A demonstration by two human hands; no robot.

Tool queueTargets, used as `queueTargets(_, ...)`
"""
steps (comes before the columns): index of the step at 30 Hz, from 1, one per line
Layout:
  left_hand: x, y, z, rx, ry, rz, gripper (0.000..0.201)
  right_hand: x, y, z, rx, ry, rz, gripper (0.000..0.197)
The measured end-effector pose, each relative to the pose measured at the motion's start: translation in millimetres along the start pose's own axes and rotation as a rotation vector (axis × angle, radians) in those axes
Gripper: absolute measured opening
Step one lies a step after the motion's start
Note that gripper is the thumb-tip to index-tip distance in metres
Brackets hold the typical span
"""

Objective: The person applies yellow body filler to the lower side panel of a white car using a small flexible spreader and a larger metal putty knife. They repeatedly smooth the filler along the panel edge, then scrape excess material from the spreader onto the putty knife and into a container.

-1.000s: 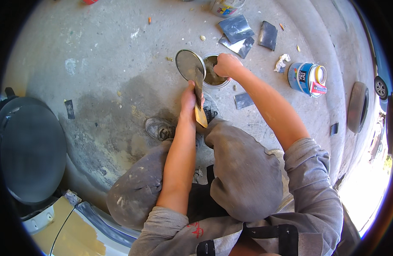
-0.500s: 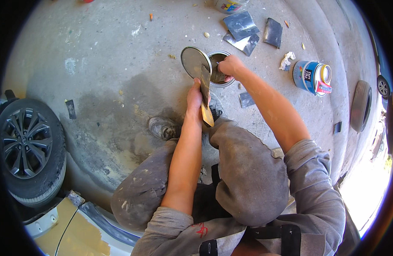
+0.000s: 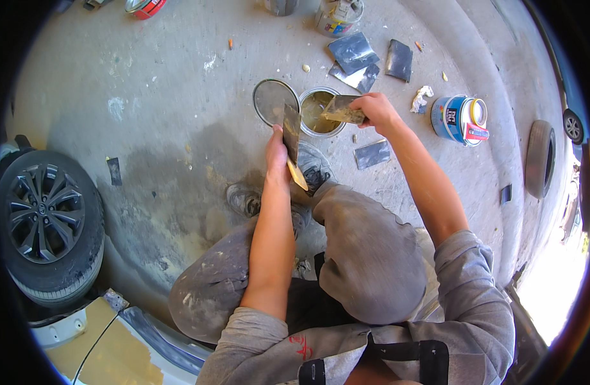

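My left hand [image 3: 277,154] is closed round a putty knife [image 3: 290,133] with a dark flat blade and a yellowish handle end. A round metal lid [image 3: 269,101] stands up at its fingertips, seemingly held along with the knife. My right hand [image 3: 377,110] grips a wide flat spreader [image 3: 346,110] smeared with tan paste. The spreader's edge is over the open round can [image 3: 322,133], which stands on the floor between my hands. Inside the can lies greenish-tan putty [image 3: 313,110].
Dark sandpaper sheets [image 3: 353,52] lie beyond the can, another [image 3: 372,154] nearer me. A blue can [image 3: 450,118] and crumpled paper [image 3: 422,97] sit to the right. At left are a car wheel [image 3: 48,215] and a partly sanded car panel [image 3: 118,350]; a loose tyre [image 3: 540,160] is far right.
My right hand has come up out of the can and moved right, bringing the spreader into sight. My left hand has shifted slightly left with the lid and putty knife.
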State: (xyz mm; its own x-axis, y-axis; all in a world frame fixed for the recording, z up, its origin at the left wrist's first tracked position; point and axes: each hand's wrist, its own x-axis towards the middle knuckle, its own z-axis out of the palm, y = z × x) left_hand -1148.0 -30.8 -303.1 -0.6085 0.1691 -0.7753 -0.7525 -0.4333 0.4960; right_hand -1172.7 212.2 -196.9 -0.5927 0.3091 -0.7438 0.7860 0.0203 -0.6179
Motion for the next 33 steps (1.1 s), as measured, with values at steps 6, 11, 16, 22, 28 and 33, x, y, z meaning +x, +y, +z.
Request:
queueTargets(6, -4.1, -7.3, 11.9, 0.302, 0.182, 0.188, 0.039, -42.6, -11.5, -53.7, 0.241, -0.018, -0.112, 0.022)
queueTargets(11, -16.1, -3.9, 31.5, 1.042, 0.274, 0.316, 0.043, -74.5, -18.4, -67.8, 0.269, 0.019, -0.213, 0.028)
queueTargets(16, -22.0, 7.9, 51.5, 1.393, 0.229, 0.268, 0.047, -94.7, -21.6, -65.9, 0.263, 0.049, -0.279, 0.026)
queueTargets(22, -17.5, 7.2, 59.3, 1.432, 0.229, 0.240, 0.045, -104.3, -18.8, -64.5, 0.269, 0.063, -0.316, 0.026)
queueTargets(28, -0.9, 0.2, 47.9, 1.437, 0.092, 0.292, 0.048, -136.1, -27.8, -63.0, 0.263, 0.027, -0.404, 0.025)
queueTargets(33, 8.6, -0.6, 40.2, 1.342, 0.140, 0.332, 0.053, -185.5, -43.3, -67.3, 0.261, 0.012, -0.511, 0.024)
